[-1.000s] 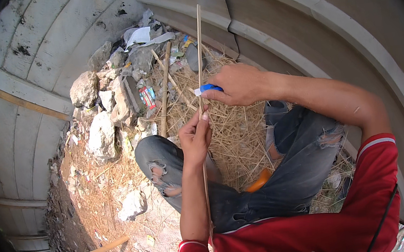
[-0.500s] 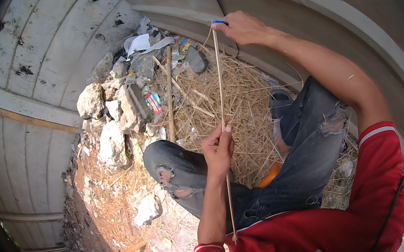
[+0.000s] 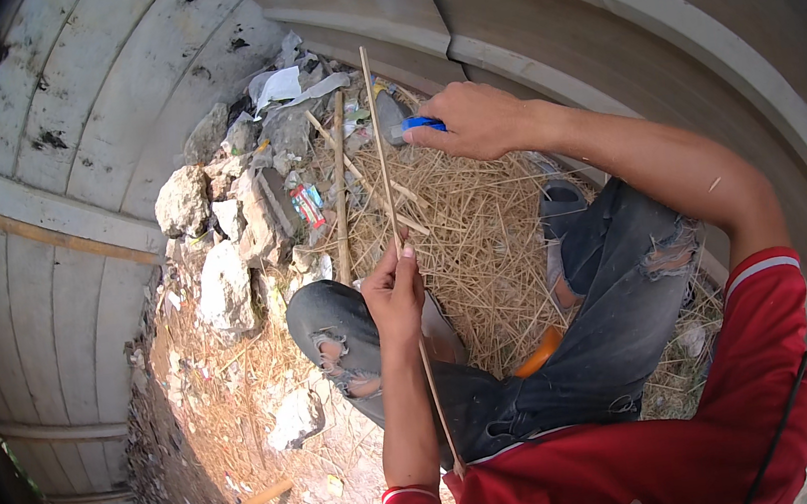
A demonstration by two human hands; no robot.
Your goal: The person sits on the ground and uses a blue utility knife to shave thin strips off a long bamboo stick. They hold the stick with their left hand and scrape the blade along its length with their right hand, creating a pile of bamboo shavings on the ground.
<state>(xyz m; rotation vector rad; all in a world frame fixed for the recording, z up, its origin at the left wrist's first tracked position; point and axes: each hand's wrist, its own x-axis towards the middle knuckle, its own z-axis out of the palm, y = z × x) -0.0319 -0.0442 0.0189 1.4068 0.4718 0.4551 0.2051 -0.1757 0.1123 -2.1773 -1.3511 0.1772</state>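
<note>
My left hand is closed around a long thin bamboo strip, thumb lying along it. The strip stands nearly upright in the view, its far end leaning slightly left and its near end reaching my red shirt. To the right of the strip's far part, my right hand grips a blue utility knife. A pale blade seems to stick out toward the strip, apart from it. Fingers under the knife are hidden.
Thin shavings cover the ground between my bent legs. A thicker bamboo stick lies beside rubble at left. An orange object sits by my thigh. A corrugated metal wall curves close on the right.
My right hand has come nearer and away from the strip's far end with the knife. My left hand and the strip have shifted left, and the strip's far end now tilts left.
</note>
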